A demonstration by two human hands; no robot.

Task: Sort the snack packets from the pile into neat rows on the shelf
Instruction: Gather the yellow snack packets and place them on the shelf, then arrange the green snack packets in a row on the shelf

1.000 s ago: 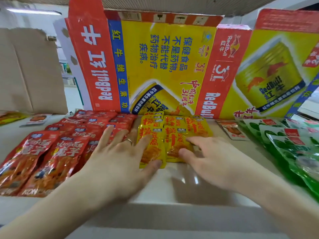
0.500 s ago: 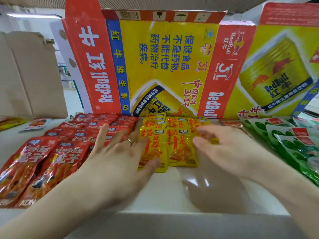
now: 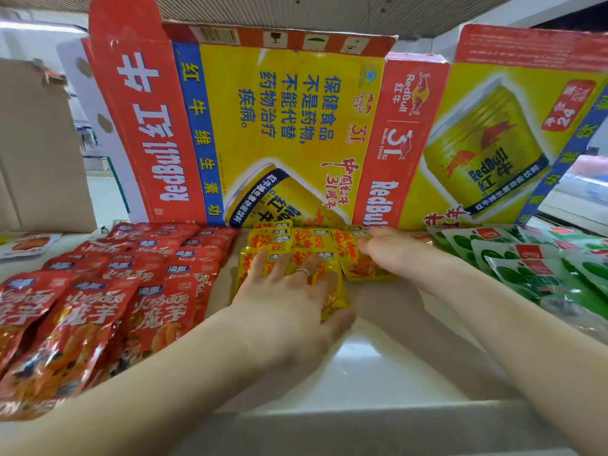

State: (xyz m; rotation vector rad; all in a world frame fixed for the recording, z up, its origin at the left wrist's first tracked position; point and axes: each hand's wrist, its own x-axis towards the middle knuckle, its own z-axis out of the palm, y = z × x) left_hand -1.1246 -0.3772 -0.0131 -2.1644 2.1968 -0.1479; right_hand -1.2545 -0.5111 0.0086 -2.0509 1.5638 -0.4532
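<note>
The yellow packets lie mid-shelf in short overlapping columns, between red packets and green packets. The front two columns are pressed flat under the left hand, fingers spread and straight, thumb at the near edge. The right column is touched by the right hand; whether a packet is pinched there cannot be told. The step is best done by squaring the near edges into one line while the stack is held down, so no slippery film slides. The shelf is backed by a flattened Red Bull carton; nothing is seen held inside it.
</note>
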